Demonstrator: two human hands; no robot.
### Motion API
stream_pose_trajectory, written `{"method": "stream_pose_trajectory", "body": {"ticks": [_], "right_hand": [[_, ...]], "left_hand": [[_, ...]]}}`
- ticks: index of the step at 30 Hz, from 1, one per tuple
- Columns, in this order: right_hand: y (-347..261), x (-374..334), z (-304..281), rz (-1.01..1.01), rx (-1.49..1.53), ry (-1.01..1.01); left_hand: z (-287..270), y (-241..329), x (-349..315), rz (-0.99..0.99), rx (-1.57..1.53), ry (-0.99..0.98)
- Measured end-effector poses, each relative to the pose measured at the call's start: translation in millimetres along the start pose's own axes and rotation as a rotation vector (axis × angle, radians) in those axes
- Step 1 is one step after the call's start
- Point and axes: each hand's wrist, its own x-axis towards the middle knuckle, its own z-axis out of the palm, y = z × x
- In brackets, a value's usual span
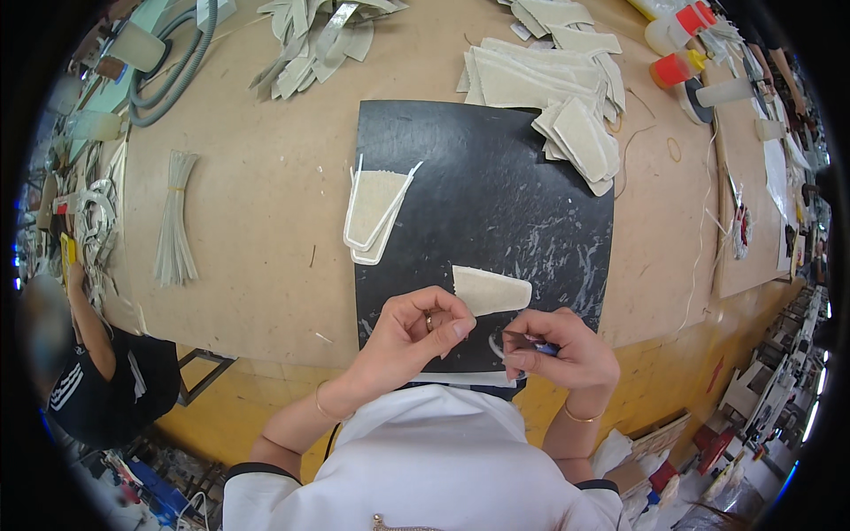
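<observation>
My left hand point(416, 332) is closed in a pinch beside the lower left corner of a beige fabric piece point(492, 290). What its fingers hold is too small to make out. In my right hand point(567, 350) is a small cutting tool point(538, 344) with a dark blade and a bluish-purple handle, its tip toward the left. A thin white strip point(496, 347) curves just left of the right fingers. Farther up the black mat point(478, 203), near its left edge, lie overlapping beige pieces point(376, 212) edged with white strips whose ends stick out past the fabric.
Stacks of beige pieces point(540, 75) lie at the far right, partly over the mat. Another pile of grey-beige pieces point(323, 40) is at the back. A tied bundle of pale strips point(177, 217) rests on the left. A co-worker point(97, 354) is at the left edge.
</observation>
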Motion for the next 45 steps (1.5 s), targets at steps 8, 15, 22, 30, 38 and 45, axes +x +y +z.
{"method": "stream_pose_trajectory", "body": {"ticks": [8,15,22,30,38,45], "right_hand": [[6.7,3.7,8.2,-0.072,0.33,0.037],[8.6,1.8,5.7,-0.121,0.332,0.029],[4.6,5.1,10.2,-0.091,0.194,0.12],[-7.2,9.8,16.2,0.14,0.04,0.197],[-1.8,26.1,24.6,0.186,0.029,0.328],[-3.5,40.2,23.8,0.153,-0.192,0.392]], "left_hand": [[6.7,-3.0,-0.6,-0.082,-0.161,0.003],[-1.5,0.8,-3.2,-0.132,-0.165,-0.251],[7.8,4.2,-7.8,0.11,0.124,-0.028],[8.1,4.4,-9.3,0.21,0.395,0.09],[6.7,3.4,1.1,0.371,0.626,0.242],[0.0,-5.0,7.5,0.369,0.63,0.392]]}}
